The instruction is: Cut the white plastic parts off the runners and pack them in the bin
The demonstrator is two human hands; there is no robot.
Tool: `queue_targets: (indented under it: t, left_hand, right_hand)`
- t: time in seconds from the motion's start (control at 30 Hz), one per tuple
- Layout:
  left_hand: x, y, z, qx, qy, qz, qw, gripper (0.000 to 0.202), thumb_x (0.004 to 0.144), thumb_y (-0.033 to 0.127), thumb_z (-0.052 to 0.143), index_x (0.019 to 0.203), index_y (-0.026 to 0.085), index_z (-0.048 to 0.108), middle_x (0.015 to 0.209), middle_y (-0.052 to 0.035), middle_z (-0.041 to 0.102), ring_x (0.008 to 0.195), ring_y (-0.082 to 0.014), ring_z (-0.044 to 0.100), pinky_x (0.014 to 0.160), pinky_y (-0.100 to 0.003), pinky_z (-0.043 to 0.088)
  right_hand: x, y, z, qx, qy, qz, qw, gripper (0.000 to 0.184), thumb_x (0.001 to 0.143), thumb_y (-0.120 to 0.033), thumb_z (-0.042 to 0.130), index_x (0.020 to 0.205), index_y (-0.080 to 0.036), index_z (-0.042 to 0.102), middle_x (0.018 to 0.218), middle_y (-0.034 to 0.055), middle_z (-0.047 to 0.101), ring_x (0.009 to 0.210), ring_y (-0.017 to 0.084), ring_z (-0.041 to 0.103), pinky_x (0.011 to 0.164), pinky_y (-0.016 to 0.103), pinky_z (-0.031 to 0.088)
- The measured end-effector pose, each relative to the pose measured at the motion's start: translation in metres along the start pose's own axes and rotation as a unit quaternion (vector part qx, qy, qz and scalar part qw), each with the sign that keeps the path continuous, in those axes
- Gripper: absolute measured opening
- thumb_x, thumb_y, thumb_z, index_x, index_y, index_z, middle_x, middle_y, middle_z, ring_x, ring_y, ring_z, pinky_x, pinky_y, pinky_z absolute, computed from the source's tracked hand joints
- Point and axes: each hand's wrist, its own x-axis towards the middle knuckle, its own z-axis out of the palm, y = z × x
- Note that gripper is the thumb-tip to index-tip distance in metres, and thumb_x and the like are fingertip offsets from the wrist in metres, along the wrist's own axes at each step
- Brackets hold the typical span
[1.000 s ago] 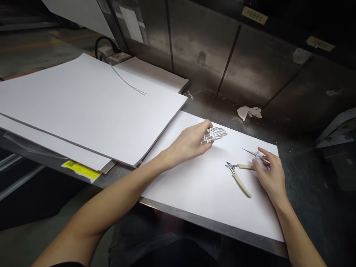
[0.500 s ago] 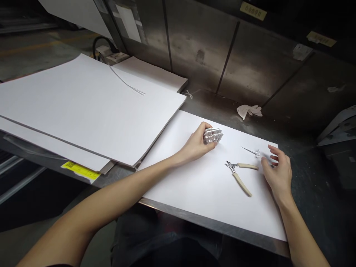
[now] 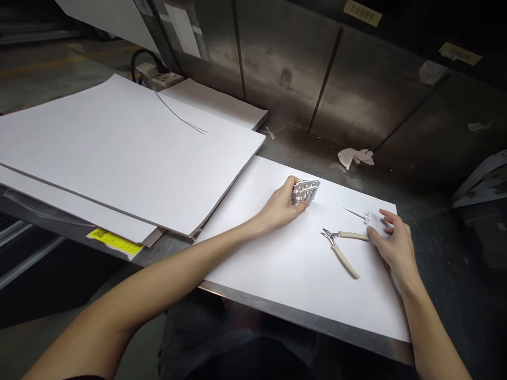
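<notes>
My left hand (image 3: pixel 282 205) is closed round a shiny, silvery block (image 3: pixel 306 191) with a ribbed, see-through look, just above the white sheet (image 3: pixel 277 274). My right hand (image 3: pixel 394 240) holds nothing; its thumb and fingers are apart. Close to its thumb lies a thin pointed tool (image 3: pixel 361 215) with a clear handle end, its tip toward the left. A pair of nippers (image 3: pixel 335 238) with cream grips rests on the sheet, jaws to the left and handles spread. One grip ends beside my right thumb; whether they touch, I cannot tell.
Large white boards (image 3: pixel 130 153) are stacked on the left, with a grey cable (image 3: pixel 178 113) trailing over them from a power socket (image 3: pixel 166 79). A crumpled white glove (image 3: pixel 355 157) lies by the metal back wall (image 3: pixel 277 63). The bench's metal front edge (image 3: pixel 301 315) runs nearest me.
My right hand has shifted slightly left, nearer the pointed tool and the nippers' grip. In my left hand the silvery block has tilted, showing more of its face. The nippers lie as before.
</notes>
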Motion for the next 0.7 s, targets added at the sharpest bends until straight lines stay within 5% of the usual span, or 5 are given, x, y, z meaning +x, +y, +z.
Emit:
queue_targets:
  t: [0.13,0.3,0.43,0.7]
  left_hand:
    - [-0.0005,-0.001,-0.0008,0.004,0.018,0.019,1.0,0.03,0.088,0.028,0.066,0.11,0.025,0.046,0.1,0.0001,0.067,0.088,-0.0185,0.063,0.076,-0.033,0.047]
    - [-0.0022,-0.0015,-0.0032,0.036,0.029,0.134,0.99,0.059,0.09,0.02,0.063,0.145,0.026,0.043,0.124,-0.0067,0.067,0.102,-0.0205,0.067,0.086,-0.035,0.055]
    - [-0.0046,-0.0012,-0.0013,0.095,0.026,0.21,0.973,0.053,0.096,0.015,0.058,0.147,0.027,0.053,0.136,-0.0083,0.065,0.121,-0.0221,0.064,0.106,-0.038,0.053]
    - [-0.0097,0.0005,0.0024,0.123,0.011,0.248,0.961,0.052,0.101,0.012,0.055,0.15,0.028,0.052,0.135,-0.0084,0.067,0.118,-0.0207,0.067,0.102,-0.038,0.057]
  right_hand:
    - [0.0,0.0015,0.0032,0.03,0.019,-0.012,0.999,0.064,0.079,-0.051,0.071,0.139,-0.029,0.066,0.133,0.0124,0.063,0.105,0.029,0.065,0.094,0.05,0.053]
    - [-0.001,-0.0007,0.0073,0.041,0.019,-0.024,0.999,0.061,0.08,-0.051,0.07,0.136,-0.027,0.068,0.13,0.0117,0.066,0.101,0.027,0.065,0.087,0.046,0.053]
    - [-0.0002,0.0002,0.0087,0.043,0.016,-0.034,0.998,0.06,0.081,-0.05,0.07,0.135,-0.026,0.068,0.129,0.0115,0.067,0.102,0.027,0.065,0.086,0.046,0.053]
    - [-0.0008,-0.0023,0.0091,0.06,0.012,-0.031,0.998,0.056,0.081,-0.05,0.069,0.131,-0.026,0.07,0.131,0.0111,0.068,0.102,0.028,0.067,0.088,0.048,0.055]
